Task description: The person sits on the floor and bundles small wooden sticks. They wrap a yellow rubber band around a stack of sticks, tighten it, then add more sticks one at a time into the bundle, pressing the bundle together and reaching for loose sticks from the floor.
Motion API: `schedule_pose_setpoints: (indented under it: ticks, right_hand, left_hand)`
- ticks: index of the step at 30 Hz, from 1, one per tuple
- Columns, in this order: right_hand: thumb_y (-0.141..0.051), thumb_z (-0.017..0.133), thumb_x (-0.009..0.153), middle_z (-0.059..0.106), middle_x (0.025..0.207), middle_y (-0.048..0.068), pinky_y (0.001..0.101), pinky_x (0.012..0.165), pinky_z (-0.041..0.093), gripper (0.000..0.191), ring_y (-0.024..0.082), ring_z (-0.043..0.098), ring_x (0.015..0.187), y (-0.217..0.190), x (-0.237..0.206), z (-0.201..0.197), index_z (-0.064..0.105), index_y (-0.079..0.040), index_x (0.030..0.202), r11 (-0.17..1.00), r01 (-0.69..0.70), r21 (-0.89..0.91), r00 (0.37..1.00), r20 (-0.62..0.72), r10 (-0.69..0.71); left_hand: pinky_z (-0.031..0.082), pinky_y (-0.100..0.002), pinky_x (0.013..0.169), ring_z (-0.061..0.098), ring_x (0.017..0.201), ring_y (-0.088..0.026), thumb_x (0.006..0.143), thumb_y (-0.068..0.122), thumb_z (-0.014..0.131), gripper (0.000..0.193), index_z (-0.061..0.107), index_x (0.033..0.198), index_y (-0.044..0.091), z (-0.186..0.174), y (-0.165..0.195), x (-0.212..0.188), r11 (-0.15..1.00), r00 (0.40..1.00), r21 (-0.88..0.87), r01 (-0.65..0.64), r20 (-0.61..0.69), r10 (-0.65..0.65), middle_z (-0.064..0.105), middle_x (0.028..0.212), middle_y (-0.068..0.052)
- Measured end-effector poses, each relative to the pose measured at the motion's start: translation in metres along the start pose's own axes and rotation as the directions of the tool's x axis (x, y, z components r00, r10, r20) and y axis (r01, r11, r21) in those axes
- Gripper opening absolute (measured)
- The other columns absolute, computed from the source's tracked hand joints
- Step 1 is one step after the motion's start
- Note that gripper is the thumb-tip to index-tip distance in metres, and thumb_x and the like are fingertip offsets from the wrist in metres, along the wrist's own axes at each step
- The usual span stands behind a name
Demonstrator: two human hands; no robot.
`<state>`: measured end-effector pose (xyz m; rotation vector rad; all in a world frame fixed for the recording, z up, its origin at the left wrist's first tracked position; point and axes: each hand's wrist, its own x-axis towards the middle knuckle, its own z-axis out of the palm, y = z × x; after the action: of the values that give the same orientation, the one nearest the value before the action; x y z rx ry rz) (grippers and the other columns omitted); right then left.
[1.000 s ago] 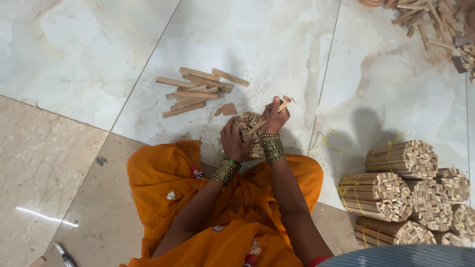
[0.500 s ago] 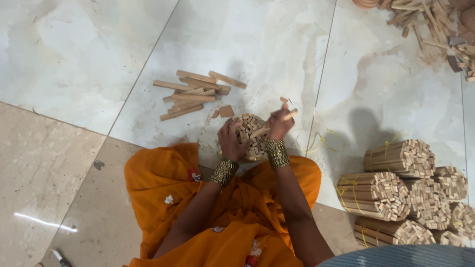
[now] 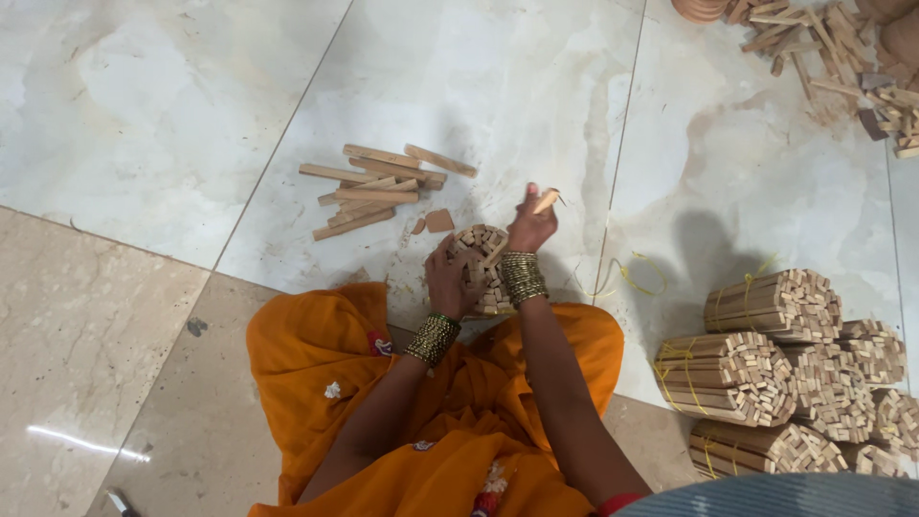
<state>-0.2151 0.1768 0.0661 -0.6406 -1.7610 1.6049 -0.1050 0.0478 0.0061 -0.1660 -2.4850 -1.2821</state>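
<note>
Two bare hands work one round bundle of short wooden sticks (image 3: 481, 268), which stands on end on the pale marble floor (image 3: 144, 105) just in front of the seated person's knees, its cut ends facing the camera. Left hand (image 3: 450, 280), with a stack of bangles at the wrist, is wrapped around the bundle's left side, fingers closed against the sticks to keep them together. Right hand (image 3: 529, 227) is raised just above and to the right of the bundle, fingers pinched shut on a single wooden stick (image 3: 546, 201) whose tip points up and away; its lower end is hidden by the hand. Judged from this pose, the step in hand is adding a stick to the gathered bundle; the next move would call for seating that stick among the packed ends while the left hand keeps its squeeze. A loose yellow string (image 3: 613, 280) lies on the floor just right of the hands. Loose wooden slats (image 3: 378, 187) lie in a small heap near the bundle, up and to the left. Tied stick bundles (image 3: 766, 373) are stacked well apart at the right, and a scatter of offcuts (image 3: 823, 48) fills the far corner.
</note>
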Motion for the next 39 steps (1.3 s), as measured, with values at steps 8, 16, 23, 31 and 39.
schedule_pose_setpoints:
  ticks: [8,16,23,31,39]
  right_hand:
    - [-0.053,0.064,0.098,0.041,0.049,0.001,0.0277,0.032,0.031,0.061,0.010,0.036,0.036,0.016,0.009,-0.031,0.044,-0.007,0.064,0.876,-0.147,0.460,0.966,-0.122,0.226]
    - [-0.044,0.063,0.100,0.041,0.048,0.001,0.0282,0.031,0.030,0.053,0.010,0.036,0.036,0.023,-0.004,-0.031,0.043,-0.011,0.064,0.868,-0.074,0.491,0.994,-0.038,0.106]
    - [-0.036,0.059,0.105,0.045,0.050,0.002,0.0280,0.033,0.032,0.052,0.011,0.040,0.036,0.028,-0.011,-0.029,0.049,-0.007,0.064,0.936,0.094,0.339,0.991,0.054,-0.119]
    - [-0.020,0.071,0.100,0.058,0.059,0.004,0.0294,0.044,0.040,0.033,0.012,0.051,0.049,0.019,-0.013,-0.003,0.059,-0.002,0.074,0.921,0.387,0.053,0.908,0.151,-0.390]
    - [-0.013,0.078,0.097,0.055,0.059,0.005,0.0312,0.049,0.040,0.030,0.013,0.049,0.051,0.010,-0.026,-0.010,0.059,0.002,0.078,0.855,0.517,0.041,0.821,0.261,-0.508]
  left_hand:
    - [0.038,-0.054,0.111,0.040,0.132,-0.043,0.064,0.023,0.090,0.051,0.070,0.111,0.026,0.001,-0.007,0.003,0.999,0.999,0.041,-0.003,0.049,0.001,0.040,0.151,-0.016]
    - [0.038,-0.055,0.110,0.038,0.134,-0.046,0.063,0.024,0.091,0.059,0.065,0.117,0.026,0.005,-0.010,0.003,0.999,0.997,0.050,0.003,0.073,-0.006,0.037,0.153,-0.017]
    - [0.039,-0.055,0.111,0.043,0.134,-0.045,0.060,0.026,0.093,0.066,0.064,0.119,0.027,-0.004,-0.004,0.003,0.994,0.999,0.097,-0.044,0.022,0.042,0.042,0.151,-0.017]
    - [0.036,-0.055,0.117,0.045,0.138,-0.038,0.065,0.032,0.091,0.050,0.071,0.110,0.030,-0.007,-0.007,0.001,0.993,0.998,0.108,-0.054,0.049,0.048,0.046,0.154,-0.007]
    - [0.034,-0.061,0.111,0.040,0.138,-0.045,0.066,0.036,0.090,0.050,0.070,0.112,0.031,-0.008,0.001,0.005,0.982,0.990,0.175,0.070,0.106,-0.089,0.042,0.157,-0.002]
